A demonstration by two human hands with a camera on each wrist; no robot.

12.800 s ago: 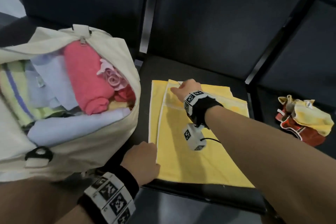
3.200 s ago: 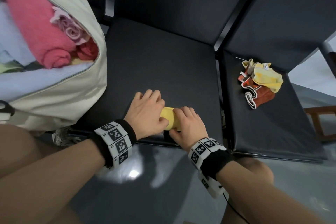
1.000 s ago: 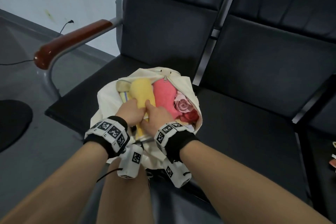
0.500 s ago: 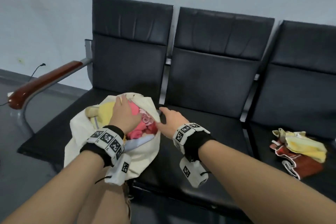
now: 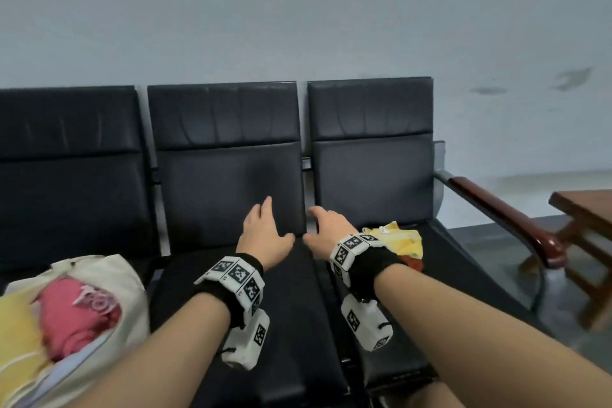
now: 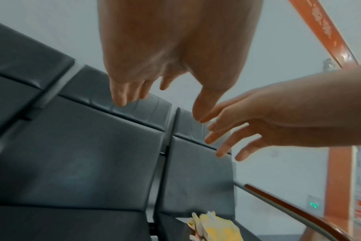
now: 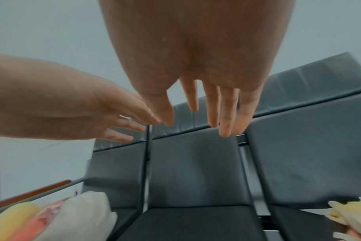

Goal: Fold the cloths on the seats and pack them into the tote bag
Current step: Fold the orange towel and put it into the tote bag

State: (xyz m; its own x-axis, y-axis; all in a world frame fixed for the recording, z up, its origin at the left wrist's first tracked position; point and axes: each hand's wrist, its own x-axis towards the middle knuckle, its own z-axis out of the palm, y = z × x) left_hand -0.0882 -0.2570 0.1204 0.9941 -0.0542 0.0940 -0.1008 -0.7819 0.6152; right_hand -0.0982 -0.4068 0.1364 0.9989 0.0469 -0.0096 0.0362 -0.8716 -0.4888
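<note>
The cream tote bag [image 5: 109, 278] stands on the left seat, holding a pink roll [image 5: 76, 311], a yellow roll [image 5: 16, 325] and other cloths. A crumpled yellow and red cloth pile [image 5: 402, 238] lies on the right seat, partly hidden behind my right wrist. My left hand [image 5: 265, 232] and right hand [image 5: 326, 225] hover side by side above the middle seat, fingers spread and holding nothing. The left wrist view shows my left hand [image 6: 159, 106] with the pile [image 6: 214, 228] below. The right wrist view shows my right hand [image 7: 196, 127], the bag [image 7: 82, 212] and the pile [image 7: 348, 213].
Three black padded seats stand in a row against a pale wall; the middle seat [image 5: 291, 308] is bare. A wooden armrest [image 5: 506, 219] bounds the right seat. A wooden table [image 5: 586, 209] stands further right on the grey floor.
My left hand has come out of the bag and both hands have moved right, over the middle seat. The yellow roll stays in the bag. My view has swung right.
</note>
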